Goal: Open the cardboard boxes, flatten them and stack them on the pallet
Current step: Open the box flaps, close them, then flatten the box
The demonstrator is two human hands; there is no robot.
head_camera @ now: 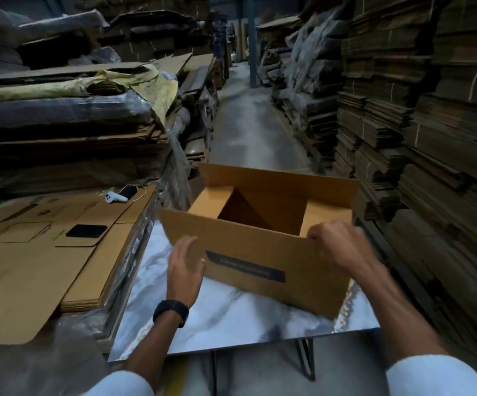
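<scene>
**Box open on counter, both hands on it**

Box (260, 252) sits top-open on the marble-look counter (231, 318), flaps up. L hand (184, 267): fingers straight & spread, palm against the near wall's left end, not gripping. R hand (337, 247): fingers curled over the near flap's top edge by the right corner, gripping it. Left of the counter, a stack of flat cardboard (31, 267) carries a black phone (86, 231) & a white controller (114, 198).

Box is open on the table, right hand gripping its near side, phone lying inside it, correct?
No. The head view shows the phone on the cardboard stack at left, not in the box. The rest holds: the right hand grips its near side.
</scene>
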